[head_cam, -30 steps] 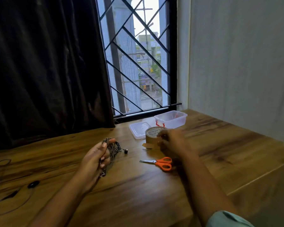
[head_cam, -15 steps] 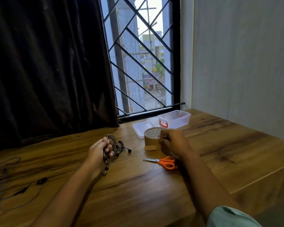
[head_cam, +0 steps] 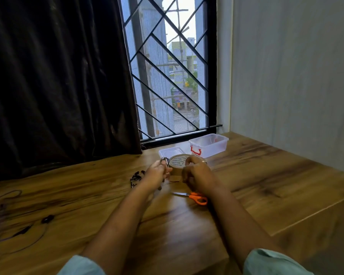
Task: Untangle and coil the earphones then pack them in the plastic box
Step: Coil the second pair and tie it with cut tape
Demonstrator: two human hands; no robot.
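Observation:
My left hand grips a coiled bundle of dark earphones, whose loop sticks up above the fingers while loose ends with earbuds trail left on the wooden table. My right hand holds a roll of brown tape that stands between both hands. The clear plastic box with a red latch sits open behind the tape near the window. Its clear lid lies to the left of it.
Orange-handled scissors lie just in front of my right hand. Another tangle of thin cables spreads over the table's left side. A dark curtain and a barred window stand behind the table; a wall runs along the right.
My left hand has carried the earphone coil to the right, up against the tape roll. The camera has tilted so more window shows. My right hand stays on the tape.

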